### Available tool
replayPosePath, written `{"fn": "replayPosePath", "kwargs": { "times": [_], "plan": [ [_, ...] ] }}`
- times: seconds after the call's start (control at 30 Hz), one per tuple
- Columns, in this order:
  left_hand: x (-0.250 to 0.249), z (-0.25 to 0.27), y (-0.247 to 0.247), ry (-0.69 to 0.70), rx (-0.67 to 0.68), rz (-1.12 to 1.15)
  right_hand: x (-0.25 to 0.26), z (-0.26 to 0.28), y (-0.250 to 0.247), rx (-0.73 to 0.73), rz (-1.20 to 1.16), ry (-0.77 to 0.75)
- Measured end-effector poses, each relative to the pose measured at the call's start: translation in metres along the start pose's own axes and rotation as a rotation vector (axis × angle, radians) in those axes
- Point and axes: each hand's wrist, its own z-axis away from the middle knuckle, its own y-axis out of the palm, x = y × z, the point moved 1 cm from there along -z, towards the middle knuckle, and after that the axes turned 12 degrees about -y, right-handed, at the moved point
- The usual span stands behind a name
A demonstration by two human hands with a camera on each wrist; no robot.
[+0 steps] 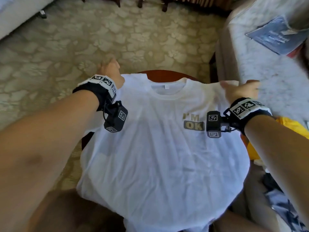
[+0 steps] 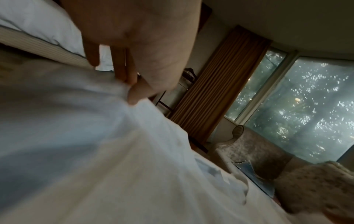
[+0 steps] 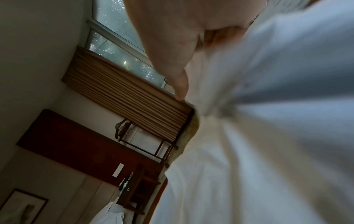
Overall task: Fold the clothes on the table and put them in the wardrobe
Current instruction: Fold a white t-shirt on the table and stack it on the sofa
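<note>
A white T-shirt [image 1: 158, 156] with "I'M OK" printed on the chest lies face up over a small round dark-red table [image 1: 164, 76], collar away from me. My left hand [image 1: 111, 73] pinches the shirt's left shoulder; in the left wrist view thumb and fingers [image 2: 132, 84] nip a bunch of white cloth [image 2: 86, 144]. At the other shoulder my right hand [image 1: 240, 91] grips the fabric, and in the right wrist view the cloth [image 3: 258, 136] is gathered under the thumb [image 3: 180, 84]. The shirt hangs over the table's edge on all sides near me.
A yellow garment [image 1: 294, 128] and dark patterned clothes [image 1: 280, 203] lie to the right of the table. An upholstered armchair [image 1: 260, 67] with a blue booklet [image 1: 275, 34] stands at the right. Patterned carpet [image 1: 117, 39] spreads beyond; a bed [image 1: 18, 15] lies far left.
</note>
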Motion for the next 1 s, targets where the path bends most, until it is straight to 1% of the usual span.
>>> {"fn": "replayPosePath", "kwargs": {
  "times": [0.03,0.1,0.13,0.2,0.27,0.3,0.33,0.4,0.43,0.47,0.5,0.57,0.63,0.73,0.87,0.9,0.93,1.0],
  "plan": [
    [0.002,-0.001,0.001,0.002,0.033,-0.035,0.004,0.002,-0.003,-0.053,0.040,0.012],
    [0.005,0.005,0.000,0.035,0.026,-0.131,0.010,0.011,-0.007,-0.125,0.113,-0.029],
    [0.005,0.011,0.000,0.084,-0.001,-0.162,0.010,0.015,-0.006,-0.138,0.128,-0.073],
    [0.003,0.027,0.005,0.227,-0.081,-0.174,0.015,0.029,-0.004,-0.088,0.146,-0.186],
    [-0.001,0.041,0.015,0.336,-0.130,-0.196,0.020,0.043,0.004,0.062,0.184,-0.357],
    [-0.004,0.045,0.020,0.352,-0.142,-0.225,0.023,0.050,0.012,0.162,0.172,-0.449],
    [-0.006,0.047,0.025,0.332,-0.138,-0.251,0.025,0.056,0.020,0.270,0.127,-0.528],
    [-0.009,0.043,0.029,0.233,-0.076,-0.270,0.026,0.067,0.039,0.491,0.107,-0.615],
    [-0.009,0.038,0.030,0.184,-0.020,-0.263,0.024,0.071,0.047,0.593,0.137,-0.627],
    [-0.008,0.032,0.030,0.142,0.041,-0.247,0.022,0.073,0.055,0.672,0.149,-0.606],
    [-0.007,0.026,0.030,0.112,0.088,-0.225,0.021,0.074,0.061,0.710,0.152,-0.563],
    [-0.007,0.017,0.031,0.082,0.130,-0.187,0.018,0.070,0.070,0.715,0.239,-0.512],
    [-0.010,0.013,0.031,0.059,0.120,-0.165,0.023,0.064,0.077,0.733,0.359,-0.546],
    [-0.022,0.008,0.033,0.040,0.166,-0.204,0.032,0.065,0.079,0.746,0.381,-0.518],
    [-0.045,-0.009,0.036,0.029,0.306,-0.166,0.029,0.072,0.086,0.742,0.430,-0.504],
    [-0.050,-0.011,0.035,0.028,0.324,-0.169,0.030,0.072,0.086,0.751,0.426,-0.497],
    [-0.055,-0.013,0.034,0.046,0.316,-0.184,0.030,0.072,0.087,0.763,0.423,-0.488],
    [-0.063,-0.017,0.030,0.087,0.233,-0.200,0.030,0.072,0.088,0.777,0.410,-0.479]
  ]
}}
